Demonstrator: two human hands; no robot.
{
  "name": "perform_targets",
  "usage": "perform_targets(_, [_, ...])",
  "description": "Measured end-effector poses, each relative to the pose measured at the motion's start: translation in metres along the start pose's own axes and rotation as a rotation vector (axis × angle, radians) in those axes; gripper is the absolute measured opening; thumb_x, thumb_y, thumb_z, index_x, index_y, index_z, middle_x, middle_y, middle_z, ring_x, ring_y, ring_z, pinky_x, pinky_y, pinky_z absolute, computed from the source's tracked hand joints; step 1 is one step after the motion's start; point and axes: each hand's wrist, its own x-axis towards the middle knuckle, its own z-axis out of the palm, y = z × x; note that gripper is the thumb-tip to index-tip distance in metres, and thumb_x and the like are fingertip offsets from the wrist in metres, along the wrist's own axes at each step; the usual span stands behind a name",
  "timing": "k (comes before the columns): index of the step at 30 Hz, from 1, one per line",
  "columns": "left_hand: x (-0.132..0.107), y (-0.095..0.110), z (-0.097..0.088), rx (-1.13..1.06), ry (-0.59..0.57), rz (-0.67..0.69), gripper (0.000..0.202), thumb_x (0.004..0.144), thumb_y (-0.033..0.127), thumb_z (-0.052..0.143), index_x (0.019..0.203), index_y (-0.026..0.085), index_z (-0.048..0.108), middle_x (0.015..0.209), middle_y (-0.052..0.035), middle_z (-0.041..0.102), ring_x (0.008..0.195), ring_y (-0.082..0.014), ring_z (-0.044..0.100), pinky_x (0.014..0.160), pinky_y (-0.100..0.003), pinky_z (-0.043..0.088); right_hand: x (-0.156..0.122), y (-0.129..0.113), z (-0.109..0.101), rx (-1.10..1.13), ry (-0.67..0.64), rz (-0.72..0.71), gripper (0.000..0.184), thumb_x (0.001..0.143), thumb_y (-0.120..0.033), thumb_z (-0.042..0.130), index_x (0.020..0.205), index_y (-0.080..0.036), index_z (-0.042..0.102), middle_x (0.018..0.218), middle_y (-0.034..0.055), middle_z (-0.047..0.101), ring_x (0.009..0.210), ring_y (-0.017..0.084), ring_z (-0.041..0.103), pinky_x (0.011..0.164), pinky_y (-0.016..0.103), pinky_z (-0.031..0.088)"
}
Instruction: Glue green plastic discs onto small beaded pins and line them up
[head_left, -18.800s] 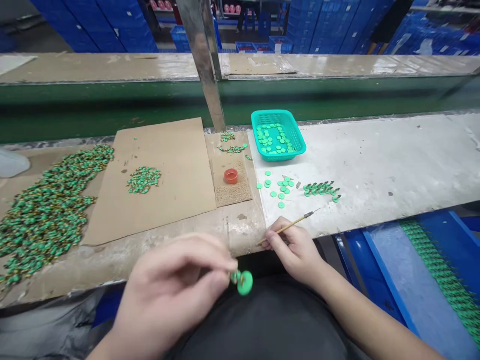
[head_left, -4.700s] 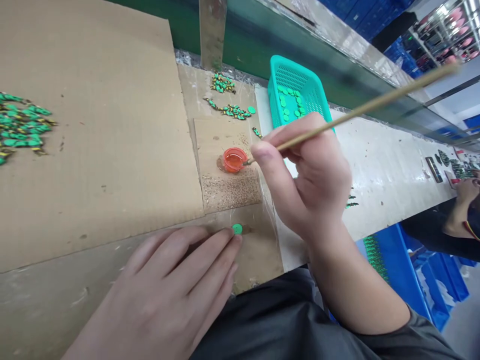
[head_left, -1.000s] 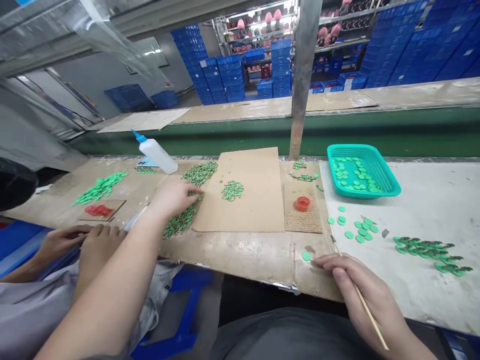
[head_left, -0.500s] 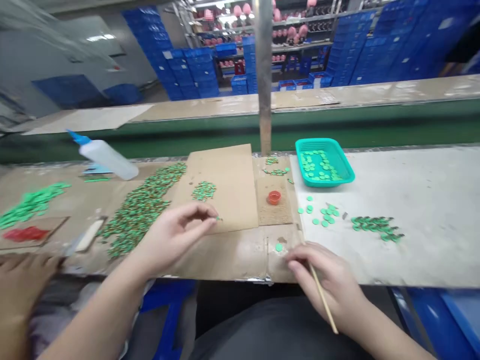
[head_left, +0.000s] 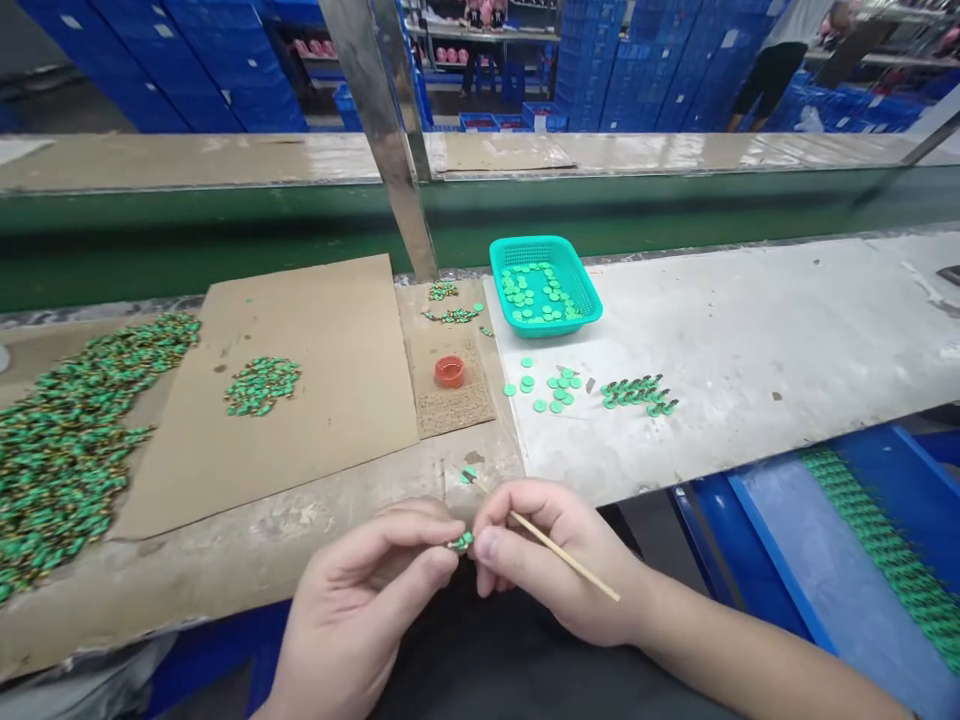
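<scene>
My left hand [head_left: 367,585] is closed in a pinch on a small green-and-brown figurine [head_left: 461,541] at the table's front edge. Between the fingers of my right hand [head_left: 570,570] lies a thin wooden-handled brush [head_left: 574,563]; its dark tip is over a green disc [head_left: 466,471] on the table, though contact is unclear. The right fingertips are at the figurine, perhaps touching it. Beyond my hands, a red cap-like cup [head_left: 450,372] rests on a square of cardboard [head_left: 450,412]. A small pile of figurines [head_left: 262,386] lies on the cardboard sheet [head_left: 337,400].
A large heap of figurines [head_left: 67,450] covers the left side. A teal basket [head_left: 592,310] holds green discs, with loose discs [head_left: 559,390] before it. Rows of figurines on discs [head_left: 637,393] stand to the right. A metal post [head_left: 405,210] rises behind the cardboard.
My left hand has moved right with the figurine, meeting my right hand at the table edge. The view has swung right, and the brush tip now points at the single disc.
</scene>
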Motion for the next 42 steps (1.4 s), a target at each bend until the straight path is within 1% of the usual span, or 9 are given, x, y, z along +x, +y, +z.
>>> perform_targets(1, [-0.002, -0.004, -0.003, 0.050, 0.025, 0.015, 0.027, 0.115, 0.061, 0.092, 0.101, 0.038, 0.098, 0.090, -0.0009, 0.091, 0.074, -0.0185, 0.088, 0.068, -0.024, 0.076, -0.003, 0.002, -0.006, -0.097, 0.022, -0.045, 0.012, 0.119, -0.035, 0.079, 0.122, -0.023, 0.080, 0.098, 0.0033, 0.091, 0.090, 0.019, 0.088, 0.089, 0.033, 0.075])
perform_targets(3, [0.000, -0.015, -0.014, 0.205, 0.100, 0.040, 0.023, 0.115, 0.055, 0.091, 0.103, 0.037, 0.097, 0.097, -0.0003, 0.094, 0.083, -0.0190, 0.091, 0.074, -0.023, 0.077, -0.005, 0.003, -0.021, -0.380, 0.088, -0.189, 0.039, 0.120, -0.021, 0.065, 0.157, -0.023, 0.075, 0.136, 0.0123, 0.096, 0.127, 0.025, 0.094, 0.116, 0.045, 0.078])
perform_targets(6, [0.014, -0.031, -0.029, 0.396, 0.096, 0.050, 0.018, 0.115, 0.049, 0.089, 0.107, 0.035, 0.097, 0.107, -0.0010, 0.097, 0.094, -0.0212, 0.094, 0.086, -0.026, 0.079, 0.000, 0.002, -0.045, -0.740, 0.129, -0.286, 0.068, 0.119, -0.014, 0.058, 0.186, -0.026, 0.057, 0.180, 0.0178, 0.079, 0.170, 0.031, 0.076, 0.144, 0.060, 0.065])
perform_targets(8, [0.026, -0.039, -0.031, 0.428, -0.010, 0.067, 0.019, 0.116, 0.049, 0.086, 0.109, 0.036, 0.097, 0.109, -0.0006, 0.097, 0.097, -0.0215, 0.093, 0.092, -0.029, 0.079, 0.006, 0.000, -0.054, -0.805, 0.129, -0.313, 0.059, 0.124, -0.016, 0.055, 0.182, -0.026, 0.061, 0.171, 0.0164, 0.085, 0.162, 0.030, 0.082, 0.140, 0.057, 0.068])
perform_targets(11, [0.039, -0.047, -0.025, 0.434, -0.109, 0.093, 0.016, 0.116, 0.045, 0.084, 0.109, 0.037, 0.096, 0.108, 0.0021, 0.096, 0.095, -0.0194, 0.091, 0.092, -0.029, 0.076, 0.016, 0.002, -0.055, -0.772, 0.157, -0.407, 0.033, 0.126, -0.014, 0.054, 0.152, -0.027, 0.070, 0.124, 0.0063, 0.093, 0.117, 0.022, 0.094, 0.110, 0.040, 0.077])
perform_targets(14, [0.043, -0.050, -0.019, 0.442, -0.111, 0.089, 0.012, 0.114, 0.041, 0.085, 0.109, 0.037, 0.095, 0.107, 0.0043, 0.096, 0.093, -0.0176, 0.090, 0.092, -0.027, 0.074, 0.023, 0.011, -0.048, -0.696, 0.280, -0.488, 0.020, 0.124, -0.015, 0.064, 0.129, -0.031, 0.054, 0.105, -0.0024, 0.082, 0.094, 0.016, 0.091, 0.089, 0.030, 0.073])
perform_targets(17, [0.042, -0.051, -0.018, 0.448, -0.134, 0.091, 0.012, 0.115, 0.042, 0.085, 0.111, 0.038, 0.095, 0.109, 0.0047, 0.096, 0.093, -0.0182, 0.090, 0.095, -0.029, 0.074, 0.026, 0.018, -0.042, -0.635, 0.363, -0.483, 0.024, 0.126, -0.024, 0.068, 0.133, -0.033, 0.048, 0.112, 0.0001, 0.085, 0.102, 0.019, 0.096, 0.092, 0.034, 0.076])
perform_targets(22, [0.044, -0.050, -0.018, 0.473, -0.175, 0.116, 0.014, 0.117, 0.045, 0.084, 0.114, 0.039, 0.096, 0.111, 0.0039, 0.096, 0.095, -0.0198, 0.090, 0.096, -0.033, 0.074, 0.024, 0.017, -0.049, -0.768, 0.288, -0.456, 0.006, 0.131, -0.027, 0.065, 0.132, -0.028, 0.071, 0.132, 0.0078, 0.093, 0.123, 0.024, 0.096, 0.112, 0.041, 0.078])
perform_targets(42, [0.043, -0.051, -0.013, 0.551, -0.182, 0.240, 0.016, 0.119, 0.048, 0.083, 0.112, 0.039, 0.093, 0.112, 0.0047, 0.096, 0.096, -0.0211, 0.090, 0.100, -0.040, 0.076, 0.022, 0.002, -0.060, -1.094, 0.117, -0.301, 0.024, 0.130, -0.027, 0.063, 0.117, -0.021, 0.082, 0.119, 0.0117, 0.092, 0.113, 0.030, 0.089, 0.107, 0.045, 0.072])
